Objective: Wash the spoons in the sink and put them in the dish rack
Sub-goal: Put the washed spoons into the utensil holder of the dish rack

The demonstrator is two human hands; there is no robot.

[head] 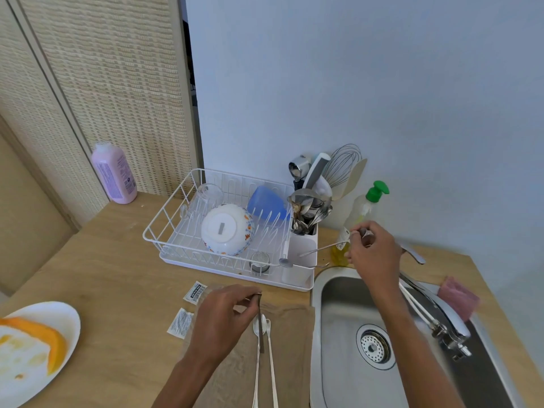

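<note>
Pale wooden table [117, 275] against a light blue wall [382, 83], woven screen panels [103, 83] at left, steel sink [338, 304] sunk in at right, pink sponge [459, 298] behind the faucet [441, 307]. On the table, a white wire dish rack [164, 228] with an upturned bowl [226, 229], a blue container [266, 206] and a clear glass [206, 195], its cutlery cup [303, 248] crammed with utensils [309, 207].

Right hand [374, 254] above the sink's far corner, fingers pinching one end of a spoon [323, 247] angled toward the cutlery cup. Another spoon [285, 262] across the rack's near rim. Left hand [220, 322] over a brown cloth [288, 334], fingers curled, pinching the top of a slim dark utensil [260, 319] hanging above two long spoons [268, 325] on the cloth.

Cut off at the left edge, a white plate [38, 348] with orange rind. Partly hidden behind the right hand, a green-pump soap bottle [366, 206]. Held end of that spoon hard to make out.
</note>
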